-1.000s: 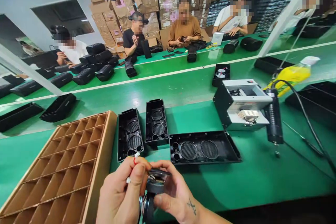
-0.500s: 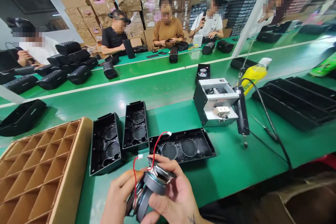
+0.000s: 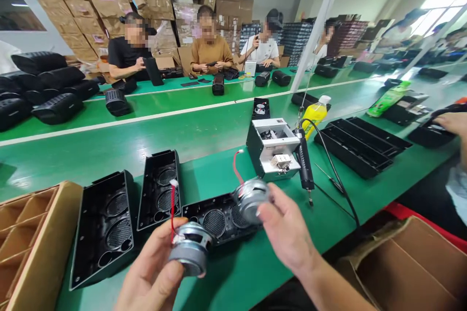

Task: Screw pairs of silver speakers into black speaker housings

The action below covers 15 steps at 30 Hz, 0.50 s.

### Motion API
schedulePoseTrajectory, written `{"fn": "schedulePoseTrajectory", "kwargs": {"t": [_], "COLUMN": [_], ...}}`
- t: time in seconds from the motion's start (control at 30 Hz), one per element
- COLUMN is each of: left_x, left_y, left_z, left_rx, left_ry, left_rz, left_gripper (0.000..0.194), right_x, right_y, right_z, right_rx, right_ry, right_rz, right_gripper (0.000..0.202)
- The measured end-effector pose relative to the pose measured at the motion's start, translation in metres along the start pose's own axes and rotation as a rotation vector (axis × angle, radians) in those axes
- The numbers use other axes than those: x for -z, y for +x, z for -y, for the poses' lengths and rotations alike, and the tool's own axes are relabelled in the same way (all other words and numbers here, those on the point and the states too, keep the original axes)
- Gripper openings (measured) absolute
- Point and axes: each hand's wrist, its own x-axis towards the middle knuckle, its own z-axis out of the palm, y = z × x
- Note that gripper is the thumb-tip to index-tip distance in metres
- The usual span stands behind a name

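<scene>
My left hand grips a round speaker driver by its sides, its red wire with a white plug sticking up. In my right hand is a second speaker driver, held between thumb and fingers over the right part of a black speaker housing. That housing lies sideways, inner side up, with a round mesh grille showing and the other partly covered by the driver. Left of it are two more open housings, a middle one and a left one, both with mesh grilles inside.
A divided cardboard box stands at the left edge. Behind the housings are a screw feeder, a hanging electric screwdriver and a yellow bottle. Black housings lie right. Co-workers sit across the green conveyor.
The two drivers, held together before, are now apart: my right hand has carried one right, over the sideways housing, while my left keeps the other. The view has turned right.
</scene>
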Motion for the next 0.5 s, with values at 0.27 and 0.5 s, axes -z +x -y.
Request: {"fn": "schedulePoseTrajectory", "kwargs": {"t": [0.27,0.5], "left_x": [0.019,0.016], "left_y": [0.032,0.045], "left_z": [-0.016,0.0], "left_rx": [0.091,-0.01], "left_ry": [-0.267,-0.131], "left_rz": [0.097,0.313], "left_gripper": [0.073,0.049], "right_x": [0.045,0.031], "right_y": [0.023,0.033], "right_z": [-0.002,-0.01], "right_rx": [-0.237,-0.328], "right_ry": [-0.324,-0.572], "right_rz": [0.103,0.312], "right_gripper": [0.048,0.046]}}
